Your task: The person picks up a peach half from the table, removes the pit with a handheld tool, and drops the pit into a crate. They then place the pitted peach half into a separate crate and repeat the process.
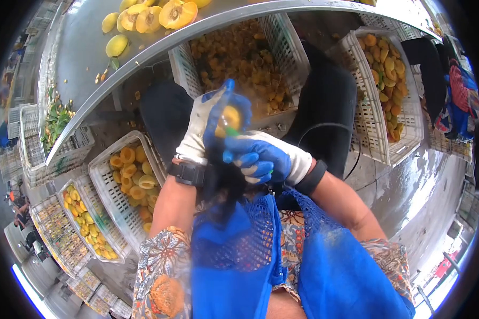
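Note:
Both hands wear white gloves with blue coated palms and fingers, and they meet in front of the chest. My left hand (216,118) is wrapped round a yellow fruit (230,119), which is partly hidden by the fingers and blurred. My right hand (262,159) has its fingers curled round a tool with a green part (231,131) that shows against the fruit; the rest of the tool is mostly hidden. Below and beyond the hands, a white crate (295,48) holds many fruit pieces (245,58).
A metal table edge (143,55) curves across the top, with cut fruit (149,18) on the table. Crates of fruit stand at the left (104,183) and right (367,122). Leaves (58,119) lie at the table's left corner. Another person's sleeve (459,87) shows far right.

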### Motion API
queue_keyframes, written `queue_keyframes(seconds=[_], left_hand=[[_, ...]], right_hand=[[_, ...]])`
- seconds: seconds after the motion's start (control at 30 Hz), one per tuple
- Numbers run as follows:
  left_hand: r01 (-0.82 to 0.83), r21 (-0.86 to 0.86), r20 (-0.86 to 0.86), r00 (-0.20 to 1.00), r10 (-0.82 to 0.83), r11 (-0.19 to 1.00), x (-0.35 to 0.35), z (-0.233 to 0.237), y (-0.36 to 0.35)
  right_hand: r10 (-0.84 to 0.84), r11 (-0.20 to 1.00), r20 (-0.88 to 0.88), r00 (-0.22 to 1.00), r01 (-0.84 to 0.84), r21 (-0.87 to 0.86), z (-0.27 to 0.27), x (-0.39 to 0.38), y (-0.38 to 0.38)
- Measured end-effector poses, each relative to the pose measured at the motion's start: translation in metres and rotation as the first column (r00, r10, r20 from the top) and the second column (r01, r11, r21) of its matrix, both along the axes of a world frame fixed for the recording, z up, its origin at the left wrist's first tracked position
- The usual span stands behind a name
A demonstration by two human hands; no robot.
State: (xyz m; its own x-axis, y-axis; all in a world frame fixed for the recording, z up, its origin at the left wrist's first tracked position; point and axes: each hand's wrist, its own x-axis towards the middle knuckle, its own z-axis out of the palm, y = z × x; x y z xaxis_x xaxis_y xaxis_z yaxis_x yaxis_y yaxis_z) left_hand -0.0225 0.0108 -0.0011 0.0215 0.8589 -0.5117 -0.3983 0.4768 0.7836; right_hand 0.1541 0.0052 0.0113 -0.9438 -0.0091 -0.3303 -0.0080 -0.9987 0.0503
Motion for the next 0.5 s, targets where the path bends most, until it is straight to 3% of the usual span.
queue_keyframes(seconds=[0.07, 0.2, 0.3, 0.37, 0.43, 0.5], left_hand=[[0.057, -0.022, 0.008, 0.998, -0.057, 0.998, 0.002, 0.001, 0.004], [-0.124, 0.132, 0.155, 0.983, 0.103, 0.983, 0.006, -0.009, 0.007], [-0.24, 0.16, 0.006, 0.97, 0.242, 0.957, 0.009, -0.008, 0.014], [-0.32, 0.155, -0.052, 0.942, 0.331, 0.935, 0.014, -0.007, 0.022], [-0.299, 0.308, -0.152, 0.922, 0.357, 0.903, 0.002, -0.027, 0.029], [-0.333, 0.37, -0.088, 0.917, 0.39, 0.867, -0.002, -0.03, 0.023]], right_hand=[[-0.018, 0.987, -0.079, 0.997, 0.005, -0.159, -0.01, 0.003, 0.0], [-0.25, 0.941, -0.218, 0.943, 0.184, -0.283, -0.019, -0.003, -0.008], [-0.348, 0.883, -0.258, 0.901, 0.223, -0.413, -0.015, -0.008, -0.006], [-0.352, 0.899, -0.306, 0.885, 0.23, -0.372, -0.014, -0.006, -0.003], [-0.372, 0.903, -0.355, 0.858, 0.246, -0.351, -0.011, -0.003, -0.003], [-0.36, 0.933, -0.339, 0.869, 0.331, -0.143, 0.002, 0.008, 0.0]])
